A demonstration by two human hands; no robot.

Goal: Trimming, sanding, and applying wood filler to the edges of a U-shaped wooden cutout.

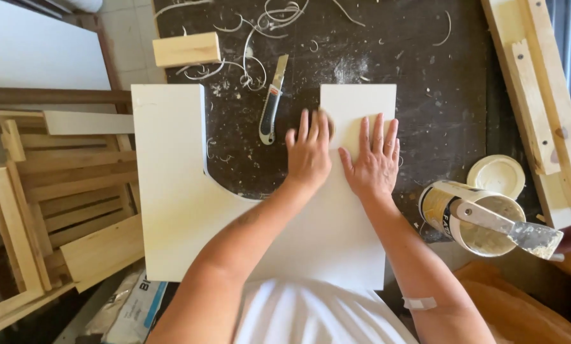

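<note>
A white U-shaped board (171,191) lies flat on a dark, dusty workbench (438,76). My left hand (307,153) rests at the inner edge of the board's right arm, fingers curled over a small brown sanding pad (328,121) that is mostly hidden beneath them. Beside it, my right hand (374,162) lies flat on that same arm, fingers spread, holding nothing. A small plaster sits on my right forearm.
A utility knife (271,105) lies in the board's cut-out, with wood shavings (253,38) and a wood block (186,49) behind it. At the right are a tipped tin (454,207) with a putty knife (521,230), its lid (497,175) and wooden planks (543,95). Wooden frames (43,191) are stacked at the left.
</note>
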